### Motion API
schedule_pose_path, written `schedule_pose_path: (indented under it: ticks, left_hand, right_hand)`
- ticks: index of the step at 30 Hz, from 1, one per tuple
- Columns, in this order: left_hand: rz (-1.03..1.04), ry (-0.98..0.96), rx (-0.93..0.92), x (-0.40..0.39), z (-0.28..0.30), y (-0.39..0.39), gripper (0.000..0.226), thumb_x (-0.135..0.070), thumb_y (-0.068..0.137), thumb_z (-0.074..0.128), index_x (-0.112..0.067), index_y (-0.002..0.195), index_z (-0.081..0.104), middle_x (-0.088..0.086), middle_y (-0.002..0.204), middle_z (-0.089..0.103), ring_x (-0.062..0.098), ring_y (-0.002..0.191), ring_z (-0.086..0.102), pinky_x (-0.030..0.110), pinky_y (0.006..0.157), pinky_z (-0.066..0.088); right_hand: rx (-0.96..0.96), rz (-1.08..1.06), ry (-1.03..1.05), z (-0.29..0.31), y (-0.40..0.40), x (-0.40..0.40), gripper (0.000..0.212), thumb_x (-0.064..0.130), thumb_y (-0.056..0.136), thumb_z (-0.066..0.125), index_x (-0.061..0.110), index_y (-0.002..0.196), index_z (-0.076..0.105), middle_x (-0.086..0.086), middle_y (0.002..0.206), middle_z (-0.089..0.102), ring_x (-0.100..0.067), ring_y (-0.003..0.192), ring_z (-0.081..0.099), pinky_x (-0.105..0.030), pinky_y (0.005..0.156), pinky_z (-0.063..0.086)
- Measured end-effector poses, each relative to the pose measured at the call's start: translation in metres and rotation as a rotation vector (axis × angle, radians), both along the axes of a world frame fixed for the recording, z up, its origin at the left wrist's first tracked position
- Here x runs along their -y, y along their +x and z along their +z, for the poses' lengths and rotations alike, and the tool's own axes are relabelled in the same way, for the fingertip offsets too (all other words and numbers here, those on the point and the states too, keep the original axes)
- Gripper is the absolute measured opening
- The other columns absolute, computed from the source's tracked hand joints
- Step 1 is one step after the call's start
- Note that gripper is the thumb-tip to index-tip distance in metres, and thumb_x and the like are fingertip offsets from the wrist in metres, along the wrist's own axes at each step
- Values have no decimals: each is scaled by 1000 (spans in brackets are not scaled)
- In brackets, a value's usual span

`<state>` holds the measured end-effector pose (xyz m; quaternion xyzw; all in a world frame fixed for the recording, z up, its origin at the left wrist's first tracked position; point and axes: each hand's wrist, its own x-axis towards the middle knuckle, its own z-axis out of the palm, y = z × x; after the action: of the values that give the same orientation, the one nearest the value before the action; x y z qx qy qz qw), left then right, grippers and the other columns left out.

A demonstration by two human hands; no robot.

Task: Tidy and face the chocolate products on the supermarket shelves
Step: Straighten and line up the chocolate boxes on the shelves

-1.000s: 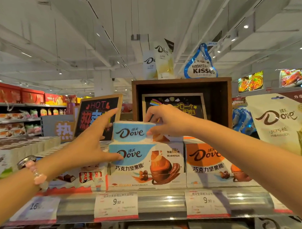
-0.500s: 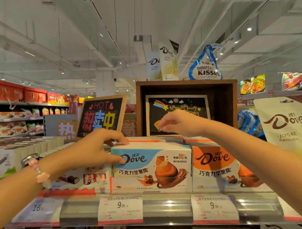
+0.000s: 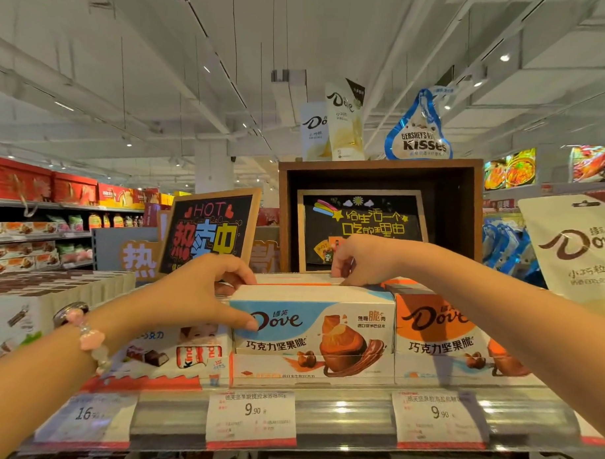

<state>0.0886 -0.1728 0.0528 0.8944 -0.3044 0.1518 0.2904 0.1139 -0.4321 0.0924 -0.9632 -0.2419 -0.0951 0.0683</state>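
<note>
blue dove box (image 3: pixel 313 332): stands at the front edge of the shelf (image 3: pixel 342 411), face forward, above the middle 9.90 price tag (image 3: pixel 251 416).
left hand (image 3: pixel 192 294): grips the blue dove box at its upper left corner, thumb on the front face by the logo, fingers curled over the top edge.
right hand (image 3: pixel 361 260): fingers curled down, pinching the top of a box behind the blue dove box; which box exactly cannot be told.
orange dove box (image 3: pixel 438 337): just right of the blue dove box, touching it, face forward.
kinder box (image 3: pixel 173 357): just left of the blue dove box, partly hidden by the left arm.
wooden crate (image 3: pixel 380 211): behind the blue dove box, holding a chalkboard sign.
</note>
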Motion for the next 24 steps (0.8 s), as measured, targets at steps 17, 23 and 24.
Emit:
schedule_pose_path:
  ticks: [17, 23, 24]
  left_hand:
    - [14, 224, 330, 20, -2, -7, 44, -35, 70, 74, -35, 106, 48, -22, 109, 47, -4, 105, 48, 15, 83, 47]
    - [-83, 228, 302, 82, 13, -9, 39, -40, 77, 68, -26, 111, 56, -14, 108, 55, 0, 99, 52, 21, 88, 45]
    - [-82, 223, 271, 93, 16, -8, 38, -38, 79, 68, -23, 113, 57, -12, 109, 57, 2, 100, 53, 20, 88, 44]
  right_hand:
    - [279, 73, 532, 46, -50, 37, 18, 25, 88, 60, 13, 101, 60, -2, 98, 66, -13, 89, 63, -25, 69, 54]
    - [355, 25, 608, 62, -77, 79, 18, 26, 88, 59, 11, 99, 63, 2, 93, 68, -10, 84, 65, -20, 62, 51]
    - [356, 15, 618, 63, -81, 86, 19, 26, 88, 59, 11, 99, 63, 1, 94, 68, -13, 85, 65, -22, 64, 52]
